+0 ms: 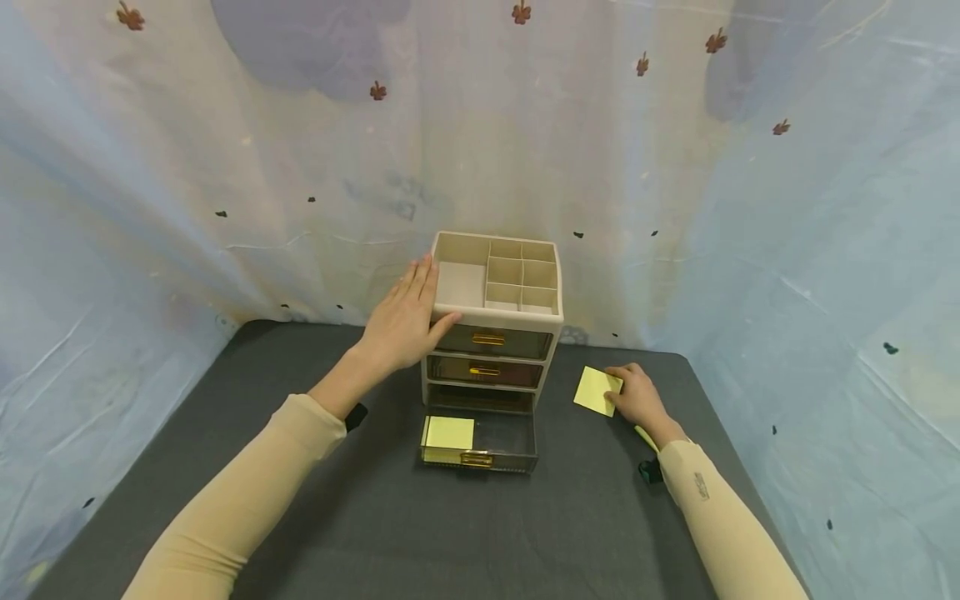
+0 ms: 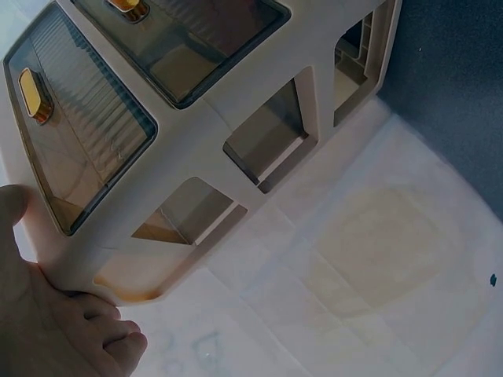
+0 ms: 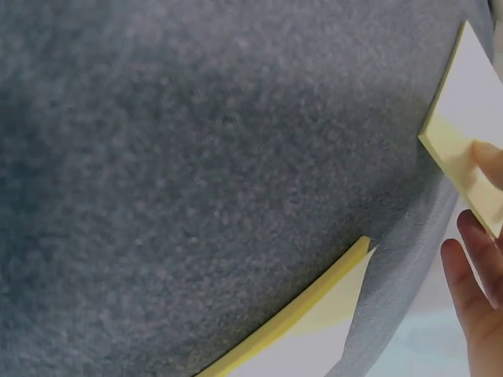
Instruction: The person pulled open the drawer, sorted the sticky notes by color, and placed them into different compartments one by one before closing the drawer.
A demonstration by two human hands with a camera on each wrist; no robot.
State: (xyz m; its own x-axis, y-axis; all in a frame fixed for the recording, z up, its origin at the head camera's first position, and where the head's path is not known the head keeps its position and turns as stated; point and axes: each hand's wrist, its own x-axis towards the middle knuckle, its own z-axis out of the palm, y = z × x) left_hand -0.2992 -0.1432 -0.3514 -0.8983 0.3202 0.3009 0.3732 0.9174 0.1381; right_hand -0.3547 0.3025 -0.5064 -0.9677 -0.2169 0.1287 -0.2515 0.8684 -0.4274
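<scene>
A cream desktop drawer organizer [image 1: 497,315] stands at the back of the table, its bottom drawer [image 1: 506,437] pulled out. Inside that drawer, on the left, lies a yellow sticky note pad [image 1: 450,433]. My left hand [image 1: 401,321] rests on the organizer's upper left side, fingers straight, thumb across the front edge. To the right of the organizer, my right hand [image 1: 637,396] pinches a second yellow sticky note pad [image 1: 595,390] between thumb and fingers. A further yellow pad [image 3: 306,330] lies on the table, mostly hidden under the right wrist in the head view.
Divided compartments [image 1: 522,275] top the organizer, and two upper drawers [image 1: 517,343] with gold handles are closed. A dark grey cloth [image 1: 480,533] covers the table. Behind and beside it hangs a pale patterned curtain [image 1: 480,133].
</scene>
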